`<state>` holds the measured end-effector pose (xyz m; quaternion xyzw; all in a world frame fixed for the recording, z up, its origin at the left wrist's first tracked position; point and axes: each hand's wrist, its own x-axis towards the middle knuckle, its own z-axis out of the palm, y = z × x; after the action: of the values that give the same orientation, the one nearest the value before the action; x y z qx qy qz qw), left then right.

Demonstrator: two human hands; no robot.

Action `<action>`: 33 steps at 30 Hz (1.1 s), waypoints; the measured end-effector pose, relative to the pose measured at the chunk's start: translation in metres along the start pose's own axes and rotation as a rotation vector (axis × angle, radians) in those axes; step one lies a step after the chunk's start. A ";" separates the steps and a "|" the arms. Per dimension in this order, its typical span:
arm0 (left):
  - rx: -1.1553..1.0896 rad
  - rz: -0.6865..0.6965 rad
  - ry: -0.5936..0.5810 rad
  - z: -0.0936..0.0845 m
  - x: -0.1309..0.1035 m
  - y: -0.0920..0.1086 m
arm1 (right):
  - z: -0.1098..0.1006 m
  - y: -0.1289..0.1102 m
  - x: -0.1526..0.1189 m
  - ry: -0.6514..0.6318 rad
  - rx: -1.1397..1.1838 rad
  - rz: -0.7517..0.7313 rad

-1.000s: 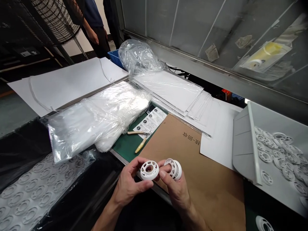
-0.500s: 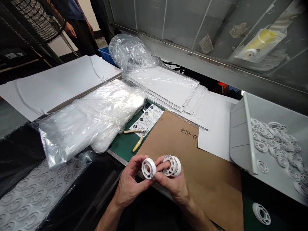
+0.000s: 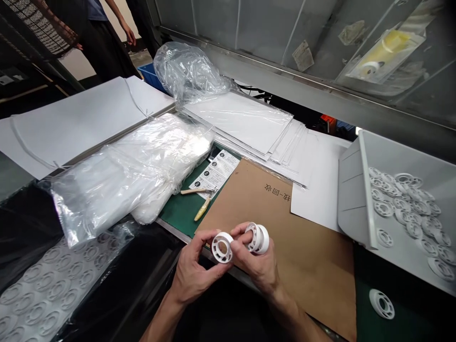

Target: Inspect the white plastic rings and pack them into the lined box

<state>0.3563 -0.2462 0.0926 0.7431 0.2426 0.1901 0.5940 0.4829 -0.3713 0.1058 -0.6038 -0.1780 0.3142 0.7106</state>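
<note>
Between thumb and fingers, my left hand (image 3: 194, 268) grips a white plastic ring (image 3: 222, 247) with slots around its face. My right hand (image 3: 258, 263) is closed beside it, two more white slotted rings (image 3: 262, 240) threaded on a finger. Its thumb touches the right edge of the ring in my left hand. Both hands are over the front edge of the brown cardboard sheet (image 3: 256, 204). One loose white ring (image 3: 382, 304) lies on the green surface at the lower right.
A grey bin (image 3: 366, 190) at right holds several white rings. Clear plastic bags (image 3: 131, 166) and stacked white sheets (image 3: 238, 123) lie behind. A yellow-handled tool (image 3: 203, 209) rests by printed labels (image 3: 215, 173). Bagged rings (image 3: 53, 285) are at lower left. Another person (image 3: 103, 42) stands behind.
The ring in my left hand has turned so its slotted face shows more toward me. My right thumb has moved up onto its edge. The view has shifted slightly.
</note>
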 end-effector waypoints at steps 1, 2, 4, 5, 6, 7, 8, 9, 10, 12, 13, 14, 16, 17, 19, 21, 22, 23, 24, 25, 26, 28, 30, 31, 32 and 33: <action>-0.017 -0.008 -0.016 0.000 0.000 0.001 | 0.001 0.002 0.002 0.042 -0.004 0.001; -0.053 -0.021 -0.037 0.000 0.000 0.002 | 0.003 0.005 0.004 0.078 -0.006 -0.004; -0.159 -0.061 -0.065 0.000 0.001 0.003 | 0.003 0.010 0.009 0.120 0.001 -0.018; -0.213 -0.081 -0.066 0.001 0.001 0.003 | 0.003 0.012 0.011 0.128 0.010 -0.023; -0.256 -0.101 -0.062 0.001 0.001 0.003 | 0.002 0.013 0.013 0.125 0.020 -0.023; -0.288 -0.114 -0.053 0.001 0.001 0.003 | 0.001 0.015 0.013 0.118 0.034 -0.018; -0.309 -0.125 -0.046 0.001 0.001 0.002 | 0.000 0.015 0.013 0.107 0.046 -0.009; -0.323 -0.131 -0.043 0.000 0.001 0.001 | -0.001 0.015 0.012 0.098 0.055 0.001; -0.330 -0.136 -0.045 0.000 0.001 0.000 | -0.002 0.015 0.011 0.090 0.059 0.009; -0.335 -0.143 -0.056 -0.002 0.002 0.000 | -0.003 0.013 0.008 0.073 0.059 0.014; -0.336 -0.144 -0.061 -0.002 0.003 0.001 | -0.003 0.012 0.006 0.062 0.057 0.010; -0.334 -0.145 -0.067 -0.003 0.003 0.002 | -0.003 0.011 0.005 0.049 0.056 0.003; -0.328 -0.143 -0.071 -0.004 0.004 0.004 | -0.003 0.008 0.003 0.023 0.058 -0.013; -0.320 -0.140 -0.072 -0.004 0.004 0.006 | -0.003 0.007 0.002 0.009 0.061 -0.018; -0.279 -0.133 -0.072 -0.002 0.003 0.007 | -0.003 0.005 0.002 -0.023 0.068 -0.028; -0.169 -0.103 -0.027 0.000 0.002 0.004 | -0.003 0.003 0.001 -0.061 0.056 -0.042; -0.086 -0.065 0.020 0.000 0.001 0.002 | -0.003 0.002 0.001 -0.073 0.037 -0.046; 0.008 -0.009 0.079 0.001 0.000 -0.001 | -0.003 0.001 0.001 -0.074 0.011 -0.049; 0.107 0.060 0.138 0.002 -0.001 -0.004 | -0.003 0.001 0.001 -0.068 -0.017 -0.048; 0.199 0.141 0.187 0.002 -0.001 -0.007 | -0.003 0.001 0.001 -0.060 -0.045 -0.044; 0.275 0.226 0.220 0.001 -0.001 -0.009 | -0.003 0.001 0.001 -0.053 -0.067 -0.040; 0.374 0.379 0.246 0.000 -0.001 -0.012 | -0.003 0.003 0.000 -0.052 -0.093 -0.041; 0.414 0.485 0.251 -0.001 0.000 -0.012 | -0.004 0.005 -0.001 -0.058 -0.103 -0.048; 0.414 0.519 0.245 -0.002 0.000 -0.012 | -0.005 0.006 -0.001 -0.058 -0.101 -0.051; 0.404 0.541 0.228 -0.003 0.000 -0.012 | -0.005 0.007 -0.001 -0.058 -0.095 -0.053; 0.384 0.557 0.202 -0.003 0.000 -0.013 | -0.005 0.008 -0.001 -0.059 -0.085 -0.051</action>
<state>0.3530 -0.2412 0.0810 0.8563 0.1195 0.3681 0.3421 0.4835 -0.3753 0.0966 -0.6192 -0.2275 0.3056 0.6866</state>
